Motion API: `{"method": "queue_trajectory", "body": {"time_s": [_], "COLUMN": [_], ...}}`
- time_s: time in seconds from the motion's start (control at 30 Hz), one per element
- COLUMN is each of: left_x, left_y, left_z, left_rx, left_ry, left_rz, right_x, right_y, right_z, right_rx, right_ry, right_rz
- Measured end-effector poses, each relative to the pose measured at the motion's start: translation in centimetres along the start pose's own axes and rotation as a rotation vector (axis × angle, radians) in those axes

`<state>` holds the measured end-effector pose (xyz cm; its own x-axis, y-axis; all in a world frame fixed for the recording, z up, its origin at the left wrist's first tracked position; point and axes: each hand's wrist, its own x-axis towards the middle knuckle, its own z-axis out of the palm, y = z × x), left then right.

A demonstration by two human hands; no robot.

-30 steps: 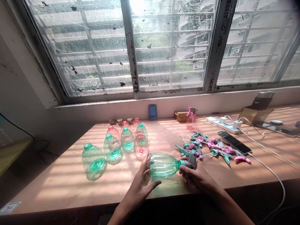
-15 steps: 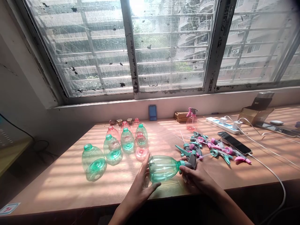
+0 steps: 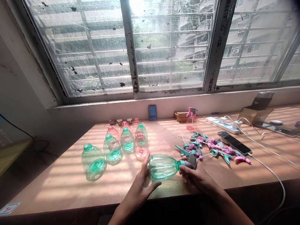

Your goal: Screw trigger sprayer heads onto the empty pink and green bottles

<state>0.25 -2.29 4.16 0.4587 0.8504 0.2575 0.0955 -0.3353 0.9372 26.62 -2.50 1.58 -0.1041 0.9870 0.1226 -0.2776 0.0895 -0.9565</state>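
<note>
While sideways, green bottle (image 3: 162,167), neck rightward.

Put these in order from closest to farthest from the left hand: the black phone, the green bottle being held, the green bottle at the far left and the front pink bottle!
Nearest to the left hand:
1. held green bottle, touching it
2. front pink bottle, just beyond
3. far-left green bottle, left side
4. black phone, right side
</note>
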Motion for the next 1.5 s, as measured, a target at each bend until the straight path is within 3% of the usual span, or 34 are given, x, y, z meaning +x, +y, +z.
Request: {"method": "queue_trajectory", "body": {"time_s": [0.2, 0.43, 0.7, 1.0, 1.27, 1.5], "left_x": [-0.1, 0.0, -0.1, 0.2, -0.3, 0.0], "left_y": [0.2, 0.3, 0.2, 0.3, 0.2, 0.4], "left_z": [-0.2, 0.1, -0.1, 0.2, -0.1, 0.2], "left_rx": [-0.029, -0.009, 0.004, 0.023, -0.018, -0.022], "left_ry": [0.024, 0.014, 0.045, 0.039, 0.024, -0.001], "left_rz": [-0.056, 0.018, -0.052, 0.021, -0.078, 0.012], "right_x": [-0.1, 0.0, 0.0, 0.0, -0.1, 0.0], "right_y": [-0.5, 0.0, -0.1, 0.3, 0.3, 0.7], "right_z": [0.3, 0.0, 0.1, -0.3, -0.3, -0.6], "right_rx": [-0.029, 0.010, 0.027, 0.020, -0.006, -0.017], "right_ry": [-0.014, -0.001, 0.008, 0.002, -0.008, 0.006], "right_rz": [-0.002, 0.004, 0.017, 0.011, -0.010, -0.040]}}
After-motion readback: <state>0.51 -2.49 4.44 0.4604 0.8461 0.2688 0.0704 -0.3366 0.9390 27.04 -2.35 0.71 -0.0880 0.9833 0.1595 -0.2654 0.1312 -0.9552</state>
